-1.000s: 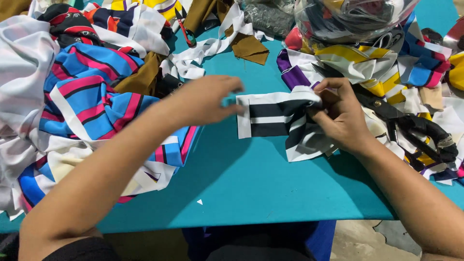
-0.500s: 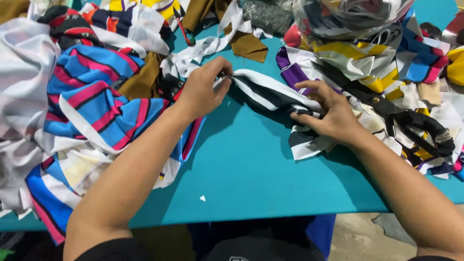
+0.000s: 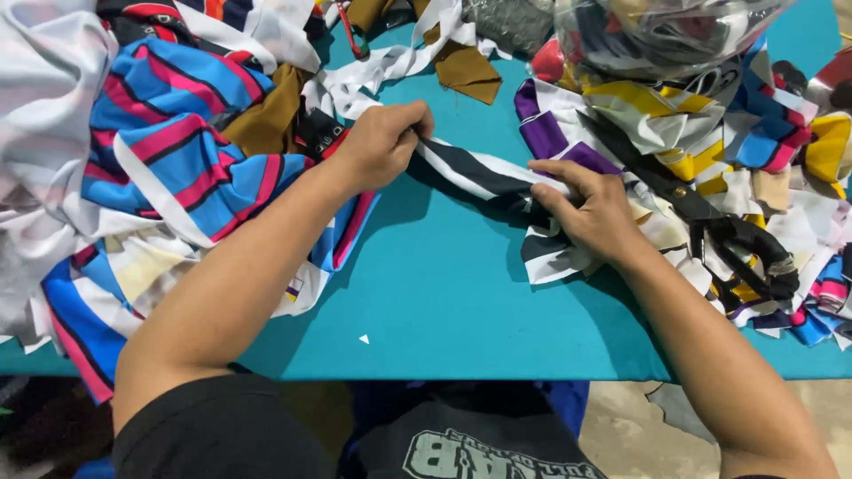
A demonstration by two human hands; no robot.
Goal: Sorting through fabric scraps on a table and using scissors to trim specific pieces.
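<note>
One black-and-white striped fabric strip (image 3: 479, 173) runs between two hands over the teal table (image 3: 444, 293). The left hand (image 3: 380, 142) is curled tight into a fist around the strip's upper end. The right hand (image 3: 590, 208) lies flatter, fingers half closed, pinching and pressing the strip's lower, bunched end against the tabletop. The cloth looks thin and soft, twisted along its length. Left of it lies a heap of blue, pink and white striped fabric (image 3: 169, 160); right of it, one pair of black scissors (image 3: 710, 222) rests on mixed offcuts (image 3: 772, 151). One brown scrap (image 3: 470, 71) lies above.
</note>
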